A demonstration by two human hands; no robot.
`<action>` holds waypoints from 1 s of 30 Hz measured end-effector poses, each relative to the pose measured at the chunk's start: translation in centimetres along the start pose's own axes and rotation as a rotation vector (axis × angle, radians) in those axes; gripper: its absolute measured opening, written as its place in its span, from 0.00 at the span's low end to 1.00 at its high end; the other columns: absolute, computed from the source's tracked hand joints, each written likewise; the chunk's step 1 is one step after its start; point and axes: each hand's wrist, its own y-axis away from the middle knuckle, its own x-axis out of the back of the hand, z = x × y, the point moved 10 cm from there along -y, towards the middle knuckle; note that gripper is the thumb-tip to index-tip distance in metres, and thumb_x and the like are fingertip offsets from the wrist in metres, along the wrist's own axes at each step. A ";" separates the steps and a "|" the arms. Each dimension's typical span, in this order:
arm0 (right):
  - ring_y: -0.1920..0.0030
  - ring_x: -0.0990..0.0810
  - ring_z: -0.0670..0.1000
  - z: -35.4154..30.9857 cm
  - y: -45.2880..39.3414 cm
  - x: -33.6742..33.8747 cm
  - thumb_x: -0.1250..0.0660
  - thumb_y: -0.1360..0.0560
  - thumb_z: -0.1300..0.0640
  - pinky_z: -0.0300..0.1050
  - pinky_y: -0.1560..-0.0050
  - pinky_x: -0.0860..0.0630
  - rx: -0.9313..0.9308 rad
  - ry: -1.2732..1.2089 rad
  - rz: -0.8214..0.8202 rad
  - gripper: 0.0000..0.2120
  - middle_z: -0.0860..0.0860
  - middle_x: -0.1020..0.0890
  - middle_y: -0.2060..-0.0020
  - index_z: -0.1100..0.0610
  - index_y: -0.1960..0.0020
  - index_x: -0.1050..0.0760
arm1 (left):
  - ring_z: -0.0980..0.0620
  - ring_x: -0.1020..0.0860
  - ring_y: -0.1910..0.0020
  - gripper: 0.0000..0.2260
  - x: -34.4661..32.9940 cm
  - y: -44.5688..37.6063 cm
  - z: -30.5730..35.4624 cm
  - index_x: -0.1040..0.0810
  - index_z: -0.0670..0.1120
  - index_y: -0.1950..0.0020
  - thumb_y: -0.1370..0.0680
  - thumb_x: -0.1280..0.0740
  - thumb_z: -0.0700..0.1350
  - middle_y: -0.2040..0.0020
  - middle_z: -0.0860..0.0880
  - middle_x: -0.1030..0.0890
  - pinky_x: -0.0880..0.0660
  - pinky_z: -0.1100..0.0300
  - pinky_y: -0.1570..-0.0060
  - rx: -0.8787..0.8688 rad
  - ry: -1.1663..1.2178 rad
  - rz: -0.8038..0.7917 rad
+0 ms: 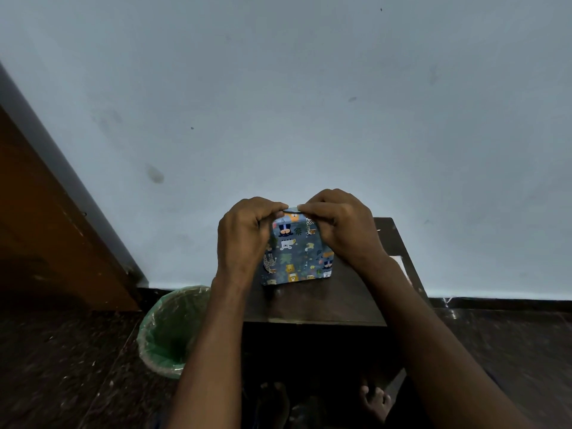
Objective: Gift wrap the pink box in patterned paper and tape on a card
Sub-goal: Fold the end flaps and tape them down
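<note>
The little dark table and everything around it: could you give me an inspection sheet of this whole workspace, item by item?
Surface: small dark wooden table, against the wall.
Job's things: box wrapped in blue animal-patterned paper standing on the table; no pink showing; a pale flat item at the table's right edge, unclear whether it is a card.
Clutter: nothing seen.
Hands: left hand and right hand pinch the paper fold along the box's top edge.
Cables: nothing seen.
Surroundings: pale blue wall; green-lined waste bin left of the table; brown wooden door; dark speckled floor.

A: Hands? 
B: Left hand (244, 233) and right hand (337, 226), fingers curled, pinching the top edge of the wrapped box (297, 255) from either side. 
A: Arms? 
B: Both forearms reach forward, converging on it.
</note>
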 end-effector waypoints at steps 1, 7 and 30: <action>0.54 0.17 0.55 0.0 0.1 0.0 0.26 0.28 0.69 0.51 0.61 0.22 0.010 0.010 0.008 0.15 0.48 0.14 0.54 0.54 0.47 0.12 | 0.49 0.15 0.50 0.14 0.0 0.2 0.4 0.10 0.47 0.46 0.22 0.35 0.43 0.50 0.51 0.12 0.18 0.49 0.50 -0.041 -0.032 -0.003; 0.57 0.19 0.56 -0.5 0.4 -0.3 0.27 0.31 0.73 0.50 0.63 0.24 0.099 0.060 0.022 0.18 0.51 0.15 0.56 0.56 0.47 0.13 | 0.50 0.16 0.46 0.20 -0.1 1.0 1.3 0.12 0.45 0.43 0.25 0.41 0.40 0.46 0.50 0.13 0.20 0.53 0.43 -0.107 -0.129 -0.025; 0.60 0.23 0.58 -0.9 1.6 -0.3 0.28 0.32 0.76 0.50 0.65 0.28 0.162 0.125 0.063 0.18 0.56 0.21 0.58 0.61 0.45 0.15 | 0.46 0.22 0.60 0.12 0.3 2.8 2.2 0.11 0.50 0.42 0.22 0.26 0.37 0.59 0.52 0.21 0.31 0.52 0.50 -0.245 -0.336 0.138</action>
